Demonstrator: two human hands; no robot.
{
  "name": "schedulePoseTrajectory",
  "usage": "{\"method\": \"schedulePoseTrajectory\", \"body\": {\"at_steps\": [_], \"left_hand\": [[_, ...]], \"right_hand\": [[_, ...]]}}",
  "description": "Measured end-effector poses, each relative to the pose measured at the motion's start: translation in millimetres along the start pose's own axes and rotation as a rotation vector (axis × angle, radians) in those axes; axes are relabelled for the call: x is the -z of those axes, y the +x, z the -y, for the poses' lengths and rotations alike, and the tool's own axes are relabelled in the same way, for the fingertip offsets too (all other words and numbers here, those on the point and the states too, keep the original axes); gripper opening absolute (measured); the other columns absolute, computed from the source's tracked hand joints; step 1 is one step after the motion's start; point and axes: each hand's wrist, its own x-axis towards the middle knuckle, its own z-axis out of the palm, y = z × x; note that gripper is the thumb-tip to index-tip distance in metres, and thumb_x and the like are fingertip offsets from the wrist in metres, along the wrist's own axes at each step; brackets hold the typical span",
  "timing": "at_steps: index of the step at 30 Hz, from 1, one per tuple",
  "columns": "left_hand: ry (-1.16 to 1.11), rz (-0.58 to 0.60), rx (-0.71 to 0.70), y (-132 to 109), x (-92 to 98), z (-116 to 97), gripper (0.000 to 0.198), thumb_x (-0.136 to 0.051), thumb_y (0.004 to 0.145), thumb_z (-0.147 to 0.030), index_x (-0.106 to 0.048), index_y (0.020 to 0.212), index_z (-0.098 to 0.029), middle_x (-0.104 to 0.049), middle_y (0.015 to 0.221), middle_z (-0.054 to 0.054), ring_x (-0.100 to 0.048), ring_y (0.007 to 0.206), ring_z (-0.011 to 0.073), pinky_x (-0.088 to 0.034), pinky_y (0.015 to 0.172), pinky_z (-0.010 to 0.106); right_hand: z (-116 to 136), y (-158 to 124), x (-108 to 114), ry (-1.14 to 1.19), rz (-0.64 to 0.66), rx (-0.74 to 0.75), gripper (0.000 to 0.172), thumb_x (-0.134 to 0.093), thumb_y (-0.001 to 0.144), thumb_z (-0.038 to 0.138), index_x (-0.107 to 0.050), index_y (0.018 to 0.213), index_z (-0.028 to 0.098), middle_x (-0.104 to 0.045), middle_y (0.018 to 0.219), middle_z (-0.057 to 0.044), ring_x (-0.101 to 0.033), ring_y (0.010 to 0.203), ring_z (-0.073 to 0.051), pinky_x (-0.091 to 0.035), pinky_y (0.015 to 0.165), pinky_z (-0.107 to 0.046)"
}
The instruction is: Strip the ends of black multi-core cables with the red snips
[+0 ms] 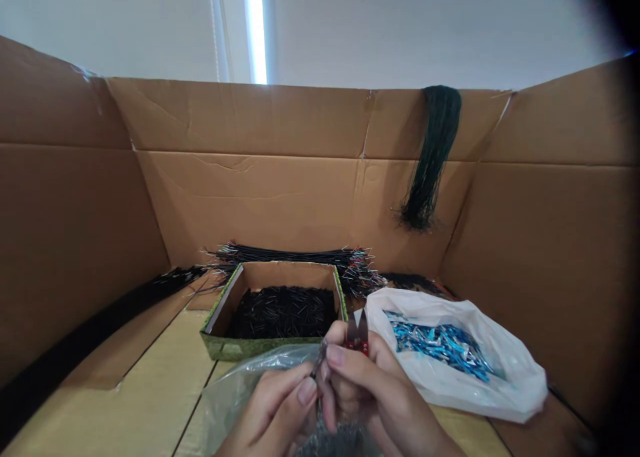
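Note:
My left hand (280, 403) is closed in a pinch, low in the middle of the head view. Between its thumb and finger is a small, thin dark piece (315, 371), too small to tell its kind. My right hand (377, 380) touches or nearly touches the left, its thumb pressed to the fingers around the upper end of that piece. Tucked in the same right hand are red-handled snips (357, 345), their blades pointing up and apart. Beneath both hands lies a clear plastic bag (227, 390) with small things inside that I cannot make out.
A green-sided box (240, 349) holds many short black pieces (285, 312). To the right, a white plastic bag (515, 383) contains shiny blue strips (440, 343). Black wire bundles (290, 253) lie behind the box. Dark green strands (435, 157) hang over the cardboard wall (260, 177).

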Motion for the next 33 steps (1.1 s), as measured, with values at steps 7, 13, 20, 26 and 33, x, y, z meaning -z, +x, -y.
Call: {"method": "schedulePoseTrajectory", "body": {"at_steps": [7,13,20,26,33], "left_hand": [[-0.167,0.022,0.079,20,-12.1,-2,0.033,-0.071,0.090,-0.051,-0.061,0.086,-0.020,-0.052,0.062,-0.006,-0.032,0.044,0.0053,-0.029,0.039,0.014],[-0.231,-0.094,-0.002,25,-10.6,1,0.039,-0.066,0.093,-0.052,-0.053,0.079,-0.018,-0.060,0.058,-0.003,-0.039,0.038,0.0040,-0.031,0.035,0.011],[-0.277,-0.056,0.007,26,-7.5,-8,0.039,-0.065,0.094,-0.053,-0.048,0.081,-0.021,-0.061,0.057,-0.005,-0.032,0.034,0.0028,-0.026,0.033,0.010],[-0.340,0.047,0.043,18,-12.3,-7,0.041,-0.066,0.092,-0.056,-0.046,0.080,-0.022,-0.051,0.052,-0.007,-0.023,0.040,0.0047,-0.018,0.038,0.014],[-0.199,0.049,0.039,19,-15.6,-9,0.047,-0.063,0.091,-0.063,-0.046,0.077,-0.021,-0.053,0.051,-0.005,-0.033,0.047,0.0080,-0.024,0.048,0.019]], "right_hand": [[-1,-1,8,0.030,-0.097,0.073,0.028,-0.075,0.085,0.039,-0.056,0.074,0.020,-0.033,0.050,0.012,-0.022,0.045,-0.006,-0.023,0.045,-0.020],[-19,5,-2,-0.162,-0.132,0.090,0.033,-0.070,0.087,0.047,-0.055,0.076,0.020,-0.051,0.058,0.006,-0.038,0.050,-0.009,-0.031,0.049,-0.023],[-4,4,9,-0.336,-0.111,0.187,0.027,-0.068,0.093,0.046,-0.065,0.089,0.020,-0.046,0.067,0.005,-0.036,0.058,-0.010,-0.030,0.054,-0.025],[8,-3,12,-0.404,-0.193,0.247,0.028,-0.071,0.089,0.050,-0.069,0.101,0.025,-0.047,0.068,0.005,-0.039,0.057,-0.010,-0.032,0.051,-0.024],[13,-5,3,-0.415,-0.192,0.198,0.018,-0.076,0.086,0.040,-0.077,0.092,0.023,-0.064,0.070,0.000,-0.054,0.061,-0.012,-0.040,0.053,-0.023]]}}
